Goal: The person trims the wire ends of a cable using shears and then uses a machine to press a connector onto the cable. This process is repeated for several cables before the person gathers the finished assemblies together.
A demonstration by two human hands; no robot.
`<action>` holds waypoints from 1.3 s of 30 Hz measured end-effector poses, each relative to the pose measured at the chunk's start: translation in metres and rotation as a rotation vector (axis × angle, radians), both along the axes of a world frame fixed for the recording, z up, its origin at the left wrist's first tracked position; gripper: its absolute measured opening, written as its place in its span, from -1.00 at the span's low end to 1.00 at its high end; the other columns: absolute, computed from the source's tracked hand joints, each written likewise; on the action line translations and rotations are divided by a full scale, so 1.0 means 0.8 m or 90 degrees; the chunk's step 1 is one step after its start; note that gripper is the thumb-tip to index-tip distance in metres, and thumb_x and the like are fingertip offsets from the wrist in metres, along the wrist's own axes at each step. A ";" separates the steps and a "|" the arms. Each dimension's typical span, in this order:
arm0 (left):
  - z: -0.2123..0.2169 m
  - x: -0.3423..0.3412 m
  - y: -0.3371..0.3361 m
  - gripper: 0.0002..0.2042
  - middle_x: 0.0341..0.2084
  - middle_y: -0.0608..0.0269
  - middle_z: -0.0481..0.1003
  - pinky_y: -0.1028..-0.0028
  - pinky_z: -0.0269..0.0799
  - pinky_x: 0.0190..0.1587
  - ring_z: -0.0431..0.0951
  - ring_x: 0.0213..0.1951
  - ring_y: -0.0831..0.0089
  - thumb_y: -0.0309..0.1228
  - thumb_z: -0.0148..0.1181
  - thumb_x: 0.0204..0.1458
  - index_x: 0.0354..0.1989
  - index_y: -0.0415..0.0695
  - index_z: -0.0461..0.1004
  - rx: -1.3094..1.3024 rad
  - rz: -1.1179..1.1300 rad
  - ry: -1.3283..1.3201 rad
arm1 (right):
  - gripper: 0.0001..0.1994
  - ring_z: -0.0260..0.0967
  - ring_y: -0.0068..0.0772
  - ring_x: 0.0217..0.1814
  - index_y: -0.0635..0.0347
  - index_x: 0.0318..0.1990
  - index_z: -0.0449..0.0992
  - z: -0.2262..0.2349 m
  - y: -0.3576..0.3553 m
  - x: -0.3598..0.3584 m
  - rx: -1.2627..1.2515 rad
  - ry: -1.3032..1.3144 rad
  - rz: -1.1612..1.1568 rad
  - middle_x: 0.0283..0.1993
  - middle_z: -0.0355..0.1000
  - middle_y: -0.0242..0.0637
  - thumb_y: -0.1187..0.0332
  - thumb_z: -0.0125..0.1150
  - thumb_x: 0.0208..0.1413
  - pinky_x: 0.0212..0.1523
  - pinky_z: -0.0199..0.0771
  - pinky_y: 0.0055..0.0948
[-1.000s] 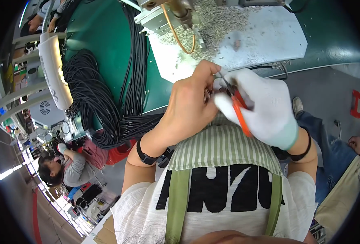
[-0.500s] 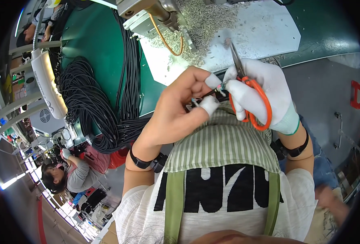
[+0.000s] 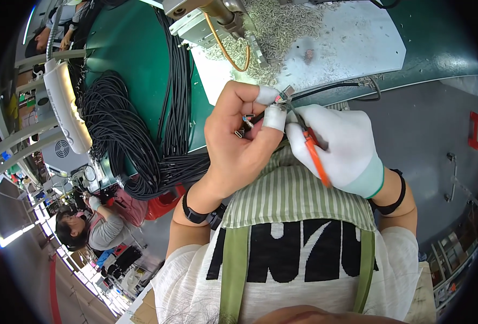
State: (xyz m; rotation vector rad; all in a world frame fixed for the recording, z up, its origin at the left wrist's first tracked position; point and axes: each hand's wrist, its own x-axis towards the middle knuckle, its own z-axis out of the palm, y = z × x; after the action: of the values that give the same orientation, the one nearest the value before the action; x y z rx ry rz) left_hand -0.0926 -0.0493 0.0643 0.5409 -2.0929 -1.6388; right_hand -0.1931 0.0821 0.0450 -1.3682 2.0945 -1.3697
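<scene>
My left hand (image 3: 233,140), with white covers on the thumb and forefinger, pinches the end of a black cable (image 3: 325,89). A small metal connector (image 3: 285,94) with coloured wires sticks up past the fingertips. Another metal-tipped cable end (image 3: 241,132) shows against the palm. White-gloved, my right hand (image 3: 339,148) grips scissors with orange handles (image 3: 316,157). Their blades point up and left to the wires just below the connector, by my left thumb. Whether the blades are closed on a wire is hidden.
A metal machine head (image 3: 217,21) stands over a white board (image 3: 352,43) strewn with small metal pieces. Left of it, bundles of black cable (image 3: 115,124) lie on the green table (image 3: 125,40). A lamp (image 3: 66,108) hangs at left; a person (image 3: 98,227) sits beyond.
My right hand has come down and left, swinging the scissor blades from pointing away to beside the connector. The connector now stands higher at my left fingertips, and cable stretches away to the right.
</scene>
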 end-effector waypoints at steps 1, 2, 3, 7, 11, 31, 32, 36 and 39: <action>0.001 0.000 0.002 -0.81 -0.58 0.45 0.36 0.72 0.08 -0.54 0.19 -0.54 0.84 -0.66 0.11 -0.07 -0.26 -0.23 0.37 -0.005 0.022 0.004 | -0.90 0.28 -0.33 -0.70 0.20 -0.36 0.49 0.002 0.000 -0.001 0.001 0.000 -0.002 -0.65 0.30 -0.31 0.43 0.25 -0.05 -0.63 0.25 -0.46; -0.001 0.000 0.000 -0.81 -0.58 0.45 0.36 0.72 0.08 -0.54 0.19 -0.54 0.84 -0.66 0.11 -0.07 -0.26 -0.23 0.37 -0.005 0.021 0.004 | -0.90 0.27 -0.34 -0.71 0.20 -0.37 0.49 0.005 0.001 -0.002 -0.005 -0.019 0.004 -0.66 0.29 -0.31 0.43 0.25 -0.05 -0.64 0.24 -0.46; -0.005 0.002 -0.004 -0.81 -0.58 0.44 0.37 0.73 0.10 -0.53 0.20 -0.54 0.84 -0.66 0.11 -0.07 -0.25 -0.24 0.38 -0.110 -0.010 0.034 | -0.91 0.26 -0.34 -0.72 0.21 -0.38 0.49 0.009 0.001 -0.003 -0.011 -0.038 0.010 -0.68 0.28 -0.31 0.43 0.25 -0.06 -0.65 0.23 -0.46; -0.006 0.007 -0.025 -0.79 -0.59 0.42 0.40 0.74 0.13 -0.54 0.23 -0.55 0.82 -0.66 0.13 -0.09 -0.24 -0.25 0.39 -0.309 -0.107 0.065 | -0.92 0.23 -0.34 -0.73 0.21 -0.40 0.49 0.004 -0.002 -0.001 -0.041 -0.095 0.016 -0.69 0.28 -0.31 0.44 0.25 -0.06 -0.66 0.22 -0.47; -0.001 0.005 -0.022 -0.77 -0.62 0.39 0.41 0.75 0.15 -0.57 0.26 -0.60 0.80 -0.66 0.17 -0.15 -0.26 -0.26 0.40 -0.164 -0.112 0.001 | -0.92 0.24 -0.34 -0.72 0.19 -0.39 0.50 0.010 -0.002 -0.005 -0.025 -0.127 0.046 -0.68 0.29 -0.31 0.44 0.25 -0.06 -0.65 0.22 -0.47; -0.024 0.005 -0.035 -0.89 -0.49 0.36 0.51 0.72 0.20 -0.55 0.37 -0.53 0.78 -0.61 0.14 0.04 -0.26 -0.26 0.41 0.472 -0.095 -0.056 | -0.85 0.20 -0.61 -0.68 0.24 -0.37 0.49 -0.006 -0.009 -0.009 0.077 -0.327 0.094 -0.68 0.28 -0.36 0.33 0.12 0.09 -0.58 0.25 -0.53; -0.027 0.007 -0.034 -0.89 -0.48 0.35 0.52 0.71 0.17 -0.56 0.34 -0.55 0.79 -0.60 0.13 0.04 -0.25 -0.26 0.41 0.436 -0.090 -0.070 | -0.83 0.19 -0.65 -0.68 0.24 -0.38 0.49 -0.011 -0.009 -0.009 0.077 -0.243 0.096 -0.69 0.27 -0.39 0.32 0.10 0.11 -0.59 0.24 -0.55; -0.050 0.021 -0.064 -0.87 -0.50 0.37 0.49 0.71 0.08 -0.58 0.24 -0.61 0.80 -0.58 0.14 0.05 -0.21 -0.24 0.44 0.307 -0.012 -0.150 | -0.79 0.21 -0.67 -0.70 0.21 -0.40 0.48 -0.034 -0.011 -0.023 0.067 -0.114 0.040 -0.68 0.29 -0.45 0.26 0.08 0.15 -0.62 0.23 -0.61; -0.059 0.010 -0.091 -0.85 -0.53 0.41 0.45 0.71 0.04 -0.59 0.21 -0.63 0.79 -0.56 0.16 0.04 -0.19 -0.22 0.45 0.319 0.021 -0.143 | -0.75 0.23 -0.65 -0.72 0.21 -0.44 0.45 -0.012 -0.022 -0.059 0.081 -0.480 0.016 -0.67 0.29 -0.46 0.23 0.08 0.17 -0.65 0.24 -0.63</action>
State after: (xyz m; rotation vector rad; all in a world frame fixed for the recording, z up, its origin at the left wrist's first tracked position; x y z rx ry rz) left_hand -0.0847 -0.1222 0.0170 0.9488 -1.7922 -2.1778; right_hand -0.2403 0.0643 0.0356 -0.6609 1.6032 -1.4145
